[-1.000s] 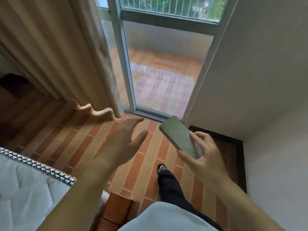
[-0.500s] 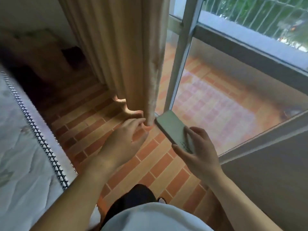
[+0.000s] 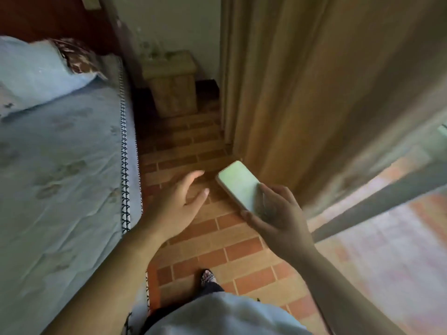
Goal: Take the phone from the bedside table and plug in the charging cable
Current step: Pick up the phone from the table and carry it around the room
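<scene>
I see my right hand [image 3: 278, 213] near the middle of the frame, a bit to the right. It holds the phone [image 3: 239, 184] by its lower end. The thumb lies on top of the screen and the fingers curl under the bottom edge. The phone tilts up and away from me, toward the upper left, and its pale screen faces up. My right arm comes in from the lower right corner and goes straight up to the hand.

My left hand [image 3: 176, 204] is just left of the phone, near it but not touching it. It is open and holds nothing. The fingers are spread a little and point toward the top of the frame, with the thumb sticking out toward the phone. The left arm comes in from the bottom left, over the edge of the bed [image 3: 60, 165].

The bed fills the left side. A pale blue pillow [image 3: 36, 71] lies in the upper left. At the top middle, past the bed, stands a small blurry bedside table [image 3: 174, 81]. A tan curtain [image 3: 302, 81] hangs on the right, just behind the phone. Below my hands is a floor of orange bricks [image 3: 217, 250], and one foot [image 3: 207, 278] shows near the bottom middle.
</scene>
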Tool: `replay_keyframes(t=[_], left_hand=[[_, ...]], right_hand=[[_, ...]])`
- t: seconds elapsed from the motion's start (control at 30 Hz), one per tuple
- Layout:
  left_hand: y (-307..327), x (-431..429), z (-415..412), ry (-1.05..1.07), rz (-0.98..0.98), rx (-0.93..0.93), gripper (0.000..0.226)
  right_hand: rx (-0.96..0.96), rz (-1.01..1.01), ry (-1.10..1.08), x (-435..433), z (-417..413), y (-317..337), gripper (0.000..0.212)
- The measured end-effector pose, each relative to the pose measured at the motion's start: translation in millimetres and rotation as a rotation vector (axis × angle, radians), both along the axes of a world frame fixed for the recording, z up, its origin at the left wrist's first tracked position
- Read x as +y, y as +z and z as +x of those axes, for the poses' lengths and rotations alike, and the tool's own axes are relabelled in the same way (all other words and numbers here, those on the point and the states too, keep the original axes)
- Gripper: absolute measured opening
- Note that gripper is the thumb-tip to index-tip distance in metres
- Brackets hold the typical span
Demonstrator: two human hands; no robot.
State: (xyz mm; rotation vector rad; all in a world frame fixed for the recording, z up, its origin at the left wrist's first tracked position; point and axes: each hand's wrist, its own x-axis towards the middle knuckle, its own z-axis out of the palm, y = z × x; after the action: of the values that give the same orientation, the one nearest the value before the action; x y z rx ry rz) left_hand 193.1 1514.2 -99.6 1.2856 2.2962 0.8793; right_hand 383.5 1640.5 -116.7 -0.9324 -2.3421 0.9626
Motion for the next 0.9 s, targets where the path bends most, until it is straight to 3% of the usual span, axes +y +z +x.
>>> replay_keyframes(t=[0.33, 0.6, 0.9], left_hand=[[8.0, 85.0, -158.3, 0.172, -0.001, 0.097, 0.051], [0.7, 207.0, -288.9, 0.25, 0.043, 0.063, 0.046], [16.2, 305.2, -427.9, 0.36, 0.031, 0.163, 0.044]], right_hand=[[0.003, -0.036, 0.153, 106.8, -173.6, 8.2, 0.074], [0.061, -0.047, 0.191, 244.1, -315.2, -11.3, 0.071], [0.06, -0.032, 0.336, 364.5, -486.5, 1.4, 0.075]])
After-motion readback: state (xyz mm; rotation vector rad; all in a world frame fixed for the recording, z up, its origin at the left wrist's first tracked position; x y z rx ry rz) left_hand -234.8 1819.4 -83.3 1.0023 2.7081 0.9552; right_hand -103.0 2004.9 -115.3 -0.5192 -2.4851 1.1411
